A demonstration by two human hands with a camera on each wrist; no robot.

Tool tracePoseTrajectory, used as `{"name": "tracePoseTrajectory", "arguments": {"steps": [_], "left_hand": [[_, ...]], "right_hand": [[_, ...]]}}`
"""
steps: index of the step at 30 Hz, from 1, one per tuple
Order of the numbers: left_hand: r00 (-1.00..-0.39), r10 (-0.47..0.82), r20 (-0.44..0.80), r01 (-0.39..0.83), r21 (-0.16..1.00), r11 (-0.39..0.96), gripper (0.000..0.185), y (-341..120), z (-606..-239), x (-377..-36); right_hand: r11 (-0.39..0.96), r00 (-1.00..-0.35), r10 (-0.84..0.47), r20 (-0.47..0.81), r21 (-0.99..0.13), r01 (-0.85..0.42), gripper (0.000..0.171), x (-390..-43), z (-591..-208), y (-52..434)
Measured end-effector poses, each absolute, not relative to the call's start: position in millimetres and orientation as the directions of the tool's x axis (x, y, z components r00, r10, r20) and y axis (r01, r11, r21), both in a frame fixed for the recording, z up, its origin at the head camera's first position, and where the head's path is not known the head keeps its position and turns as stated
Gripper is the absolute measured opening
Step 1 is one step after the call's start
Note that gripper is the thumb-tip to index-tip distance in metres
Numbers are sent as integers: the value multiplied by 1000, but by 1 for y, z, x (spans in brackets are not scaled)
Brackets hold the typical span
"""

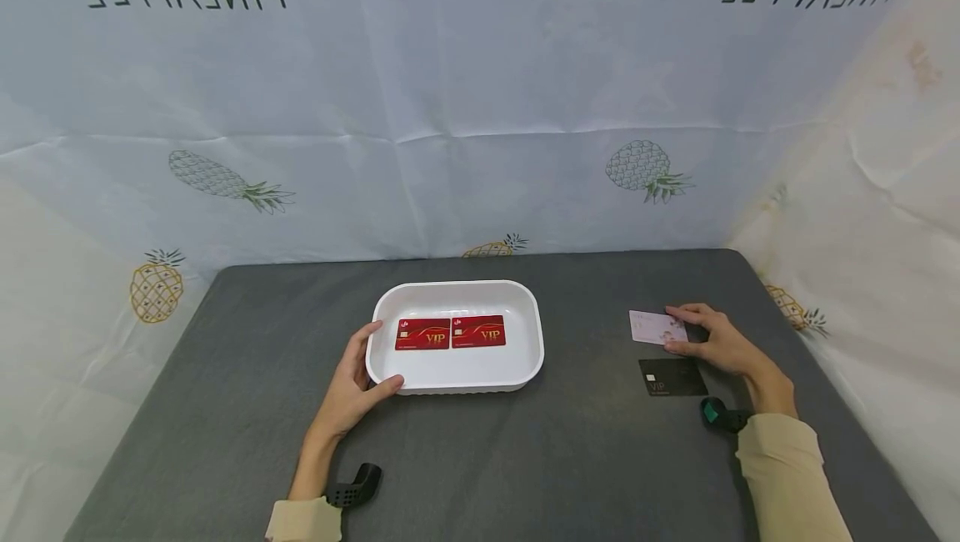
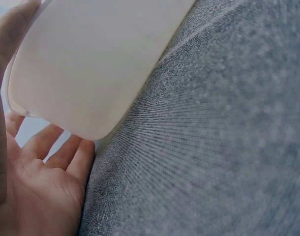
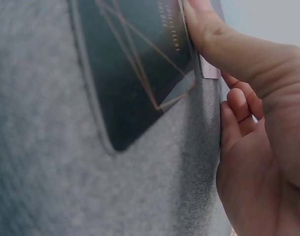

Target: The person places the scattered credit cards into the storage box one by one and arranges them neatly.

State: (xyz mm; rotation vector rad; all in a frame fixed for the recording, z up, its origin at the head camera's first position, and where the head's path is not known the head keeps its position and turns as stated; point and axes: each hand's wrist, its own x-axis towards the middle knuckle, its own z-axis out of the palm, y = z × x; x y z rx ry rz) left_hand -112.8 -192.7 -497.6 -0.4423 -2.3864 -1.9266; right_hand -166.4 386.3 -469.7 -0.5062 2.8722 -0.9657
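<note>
A white rectangular tray [image 1: 468, 371] rests on the grey table, and inside it two red VIP cards [image 1: 423, 334] lie side by side. My left hand [image 1: 347, 389] grips the tray's left end, thumb on the near rim and fingers around the side. To the right, my right hand [image 1: 718, 342] holds a pale pink card [image 1: 648, 327] by its right part, thumb at the near edge and fingers at the far edge. Just below it lies a black VIP card [image 1: 669, 378]. In the right wrist view, the thumb hides part of the pink card [image 3: 208, 70] beyond the black card [image 3: 135, 69].
The grey table [image 1: 480, 467] runs back to a white cloth [image 1: 450, 192] printed with pineapples, which also hangs at both sides. A black band device [image 1: 358, 488] is on the left wrist, and another [image 1: 726, 415] is on the right.
</note>
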Motion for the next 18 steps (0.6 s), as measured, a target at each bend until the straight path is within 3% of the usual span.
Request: {"name": "tracePoseTrajectory", "arguments": {"steps": [6, 15, 18], "left_hand": [[-958, 192, 211, 248, 949, 194, 88, -193, -498, -113], [-957, 193, 218, 254, 948, 190, 88, -193, -498, -113], [-957, 193, 216, 252, 949, 191, 87, -193, -498, -113]], "right_hand": [[751, -942, -335, 32, -595, -287, 60, -166, -470, 385], [751, -915, -340, 216, -523, -402, 53, -162, -479, 383], [750, -918, -330, 221, -529, -397, 55, -161, -480, 383]]}}
